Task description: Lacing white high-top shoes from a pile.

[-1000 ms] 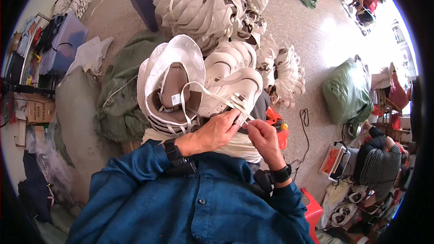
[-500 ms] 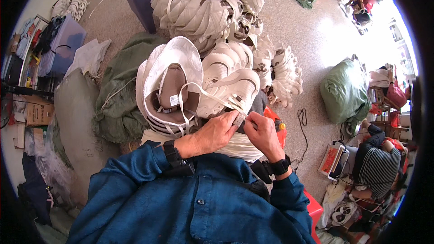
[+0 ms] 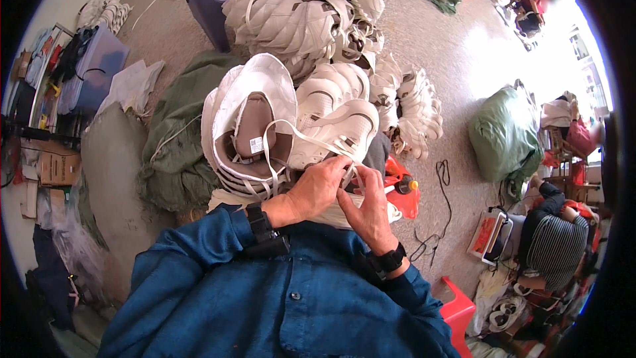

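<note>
In front of me lies an off-white shoe upper with a rounded toe, beside a row of similar uppers. A pale flat shoelace loops from it toward the stacked uppers on the left. My left hand is closed at the near end of the upper, its fingertips pinching the lace. Close against it, my right hand has thumb and forefinger apart, with a strand of lace between them. The hands hide the near part of the upper. Left of them stand nested uppers with white linings and brown insides.
A large coil of uppers sits beyond, near a purple chair. Green sacks lie on both sides. At my right are a red bag with a dark bottle and a red stool. Other people work farther right.
My right hand has loosened from a closed pinch, its thumb and forefinger spreading as it shifts slightly left and down. My left hand has moved slightly right and stays at the lace.
</note>
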Tool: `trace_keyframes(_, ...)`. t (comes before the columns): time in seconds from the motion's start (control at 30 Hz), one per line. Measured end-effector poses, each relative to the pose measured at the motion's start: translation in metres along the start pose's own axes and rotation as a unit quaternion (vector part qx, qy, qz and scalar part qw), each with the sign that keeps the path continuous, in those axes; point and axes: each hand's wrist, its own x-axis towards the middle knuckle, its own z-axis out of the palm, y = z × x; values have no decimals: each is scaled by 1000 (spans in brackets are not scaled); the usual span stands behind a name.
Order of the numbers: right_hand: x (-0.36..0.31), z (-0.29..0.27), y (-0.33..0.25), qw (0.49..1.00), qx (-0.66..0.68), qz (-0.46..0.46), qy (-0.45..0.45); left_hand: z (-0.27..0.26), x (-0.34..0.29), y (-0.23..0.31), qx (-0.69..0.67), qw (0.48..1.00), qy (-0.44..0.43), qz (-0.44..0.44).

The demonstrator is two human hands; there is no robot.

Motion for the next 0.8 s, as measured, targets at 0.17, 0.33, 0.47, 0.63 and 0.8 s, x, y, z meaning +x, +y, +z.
trace_keyframes(0.17,7,3,5,999,-5,18,-28,-8,4,-4,49,998,-14,-19)
trace_keyframes(0.33,4,3,11,999,-37,22,-22,-71,9,37,-177,918,-222,-276)
trace_keyframes(0.47,4,0,11,999,-39,6,-8,-191,-16,49,-551,827,-62,-96)
trace_keyframes(0.63,11,-7,18,998,16,38,41,-192,-29,67,97,979,-68,-167)
trace_keyframes(0.8,29,-7,27,982,-95,-131,101,-126,-24,67,341,940,3,21)
